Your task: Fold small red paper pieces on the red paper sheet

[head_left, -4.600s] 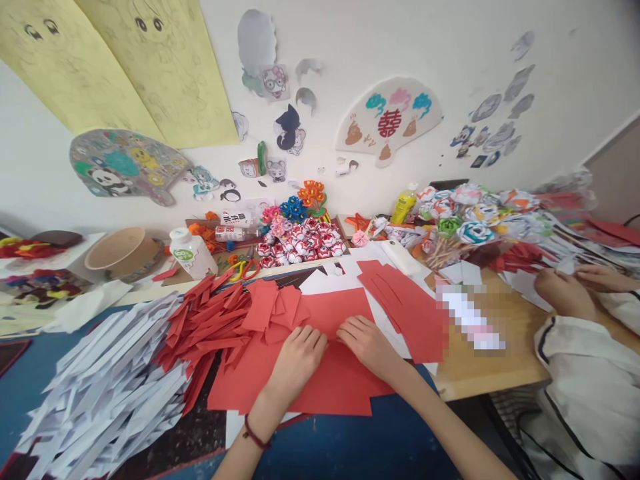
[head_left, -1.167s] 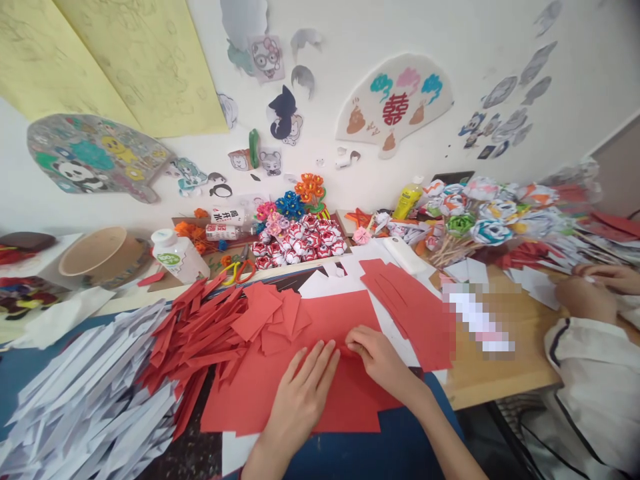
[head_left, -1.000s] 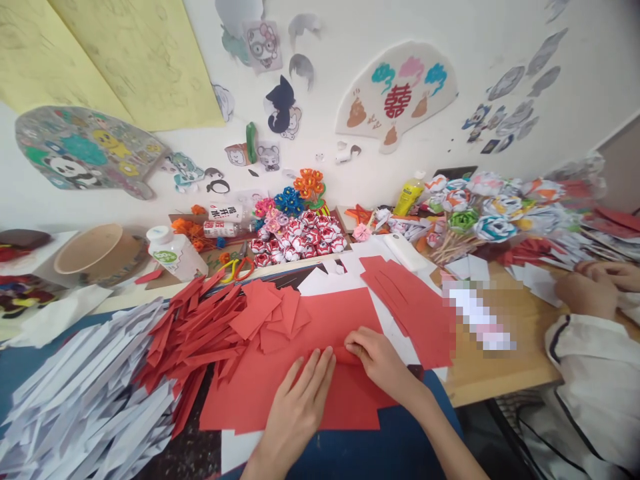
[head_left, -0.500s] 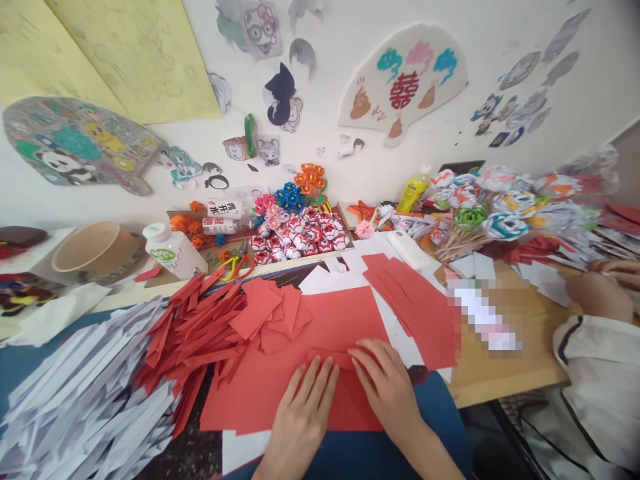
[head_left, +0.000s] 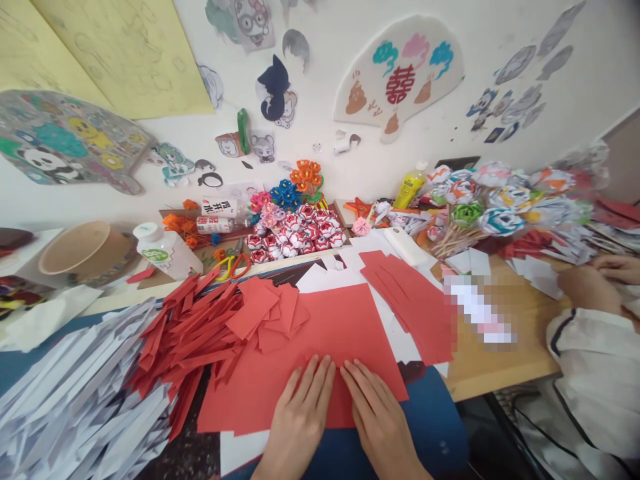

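My left hand (head_left: 304, 410) lies palm down with its fingers stretched out, pressing a small folded piece of red paper (head_left: 330, 351) against a large red sheet (head_left: 345, 310). Close beside it, my right hand (head_left: 376, 412) also rests flat, fingers extended and close together, at the right end of that piece. Most of the small piece is hidden under the fingers, its colour blending with the sheet. Left of the hands lie a heap of folded red paper strips (head_left: 190, 333) and several flat red rectangles (head_left: 270, 310). Folded white strips (head_left: 85, 387) pile up farther left.
More red sheets (head_left: 407, 307) lie to the right on white paper. Scissors (head_left: 233, 267), a white bottle (head_left: 167, 250) and red-and-white paper flowers (head_left: 300, 233) stand toward the wall. Another person's arm (head_left: 583, 283) rests on the wooden table (head_left: 500, 363) at right.
My right hand has moved left and down, its fingers flattening and drawing together next to my left hand. My left hand stays nearly in place. The view has shifted slightly.
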